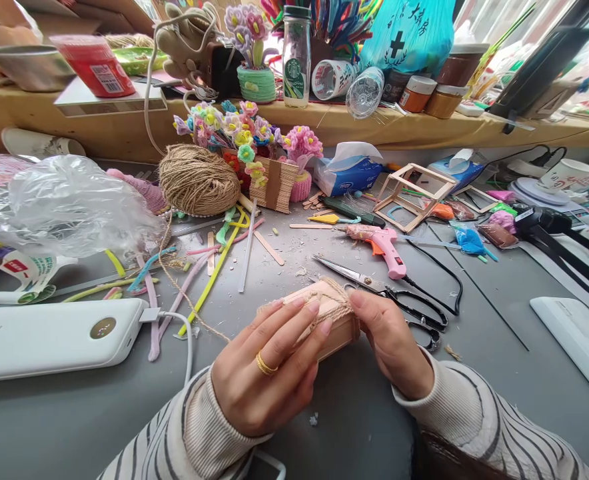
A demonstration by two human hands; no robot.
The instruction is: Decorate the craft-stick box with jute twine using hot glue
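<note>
Wood piece with twine across its top, at the counter's near middle, left hand clamped over it, right hand pinching its twined end, scissors just beyond, twine ball back left.

Holds a boxlike wooden piece with the left hand; pinches twine across its end with the right hand. Has scissors just beyond the right hand, a pink glue gun farther past it, a ball of twine well beyond the left hand, and a white power bank to that hand's left.
</note>
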